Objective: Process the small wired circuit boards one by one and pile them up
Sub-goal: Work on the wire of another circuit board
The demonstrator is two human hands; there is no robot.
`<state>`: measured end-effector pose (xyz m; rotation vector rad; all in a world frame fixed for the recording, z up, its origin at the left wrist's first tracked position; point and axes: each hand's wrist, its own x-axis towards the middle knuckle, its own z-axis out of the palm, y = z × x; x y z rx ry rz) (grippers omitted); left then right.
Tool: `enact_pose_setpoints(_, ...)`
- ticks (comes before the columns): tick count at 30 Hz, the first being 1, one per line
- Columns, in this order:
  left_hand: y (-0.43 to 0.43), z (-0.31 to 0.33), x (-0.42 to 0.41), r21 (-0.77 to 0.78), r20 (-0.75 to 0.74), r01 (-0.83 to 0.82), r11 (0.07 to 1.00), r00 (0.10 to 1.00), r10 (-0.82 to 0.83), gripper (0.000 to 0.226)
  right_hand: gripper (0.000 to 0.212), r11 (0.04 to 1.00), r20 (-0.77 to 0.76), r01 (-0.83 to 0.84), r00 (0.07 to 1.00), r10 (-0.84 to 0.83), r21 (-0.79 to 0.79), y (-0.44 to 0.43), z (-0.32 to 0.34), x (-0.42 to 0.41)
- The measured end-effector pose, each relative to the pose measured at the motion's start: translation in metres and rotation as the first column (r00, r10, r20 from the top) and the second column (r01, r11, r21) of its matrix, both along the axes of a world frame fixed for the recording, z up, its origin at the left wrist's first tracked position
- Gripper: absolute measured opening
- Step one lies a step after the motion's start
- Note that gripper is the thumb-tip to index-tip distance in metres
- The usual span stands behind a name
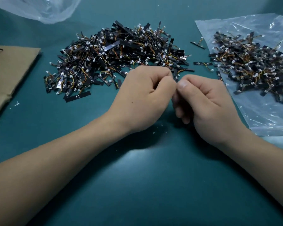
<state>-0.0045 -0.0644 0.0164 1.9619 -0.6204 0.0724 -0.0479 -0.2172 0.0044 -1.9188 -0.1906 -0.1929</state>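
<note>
Bare forearms reaching in from the lower corners, left hand (pixel 147 92) and right hand (pixel 207 101) meeting mid-frame, fingers curled, thumbs pinching a small circuit board (pixel 176 75) between them

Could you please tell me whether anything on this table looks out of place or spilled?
Two small black wired circuit boards lie stray on the teal table between the large central heap and the heap on the clear plastic sheet, belonging to neither. A few tiny white scraps also litter the table.

The teal table (pixel 137 185) bears a board heap (pixel 118 57), cardboard (pixel 10 67), a plastic sheet (pixel 268 111) and, seemingly, a crumpled bag (pixel 44 10).
</note>
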Motion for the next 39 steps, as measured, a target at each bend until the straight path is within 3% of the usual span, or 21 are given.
enact_pose_setpoints(7,0.027,-0.009,0.006,0.087,-0.014,0.108,0.990,0.994,-0.107,0.033,0.034,0.977,-0.018,-0.070,0.998,0.067,-0.200,-0.001,-0.006,-0.001)
enact_pose_setpoints(14,0.031,-0.012,-0.003,0.171,0.083,0.136,0.976,0.985,-0.152,0.032,0.031,0.949,-0.006,-0.159,0.987,0.163,-0.274,-0.010,-0.002,-0.010)
enact_pose_setpoints(22,0.026,-0.011,0.002,0.175,0.014,0.084,0.981,0.996,-0.088,0.031,0.030,0.945,-0.025,-0.145,0.989,0.144,-0.294,-0.005,-0.003,-0.005)
enact_pose_setpoints(39,0.044,-0.011,-0.004,0.167,0.053,0.197,0.966,0.977,-0.208,0.030,0.028,0.934,-0.019,-0.182,0.982,0.186,-0.308,-0.011,-0.003,-0.012)
